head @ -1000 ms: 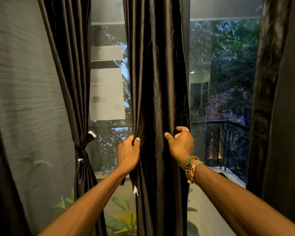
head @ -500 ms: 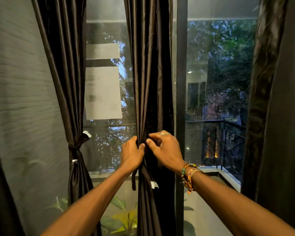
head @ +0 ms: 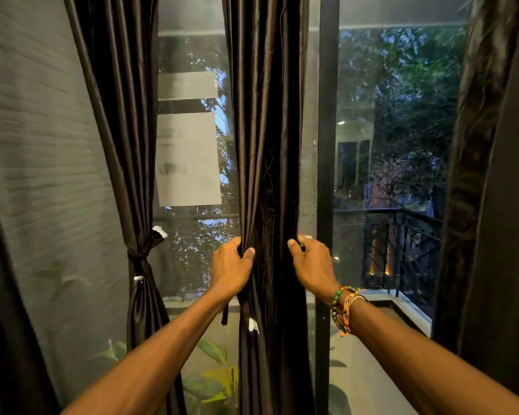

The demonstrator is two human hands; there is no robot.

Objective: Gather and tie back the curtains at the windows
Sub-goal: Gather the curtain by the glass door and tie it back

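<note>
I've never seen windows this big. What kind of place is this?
Probably a room in a home or hotel, beside a balcony. Tall windows have dark curtains for tying back, and a railing and trees show outside.

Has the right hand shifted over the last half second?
Yes. Gripping the curtain, the right hand has moved right, away from the left hand, up to the black window post.
</note>
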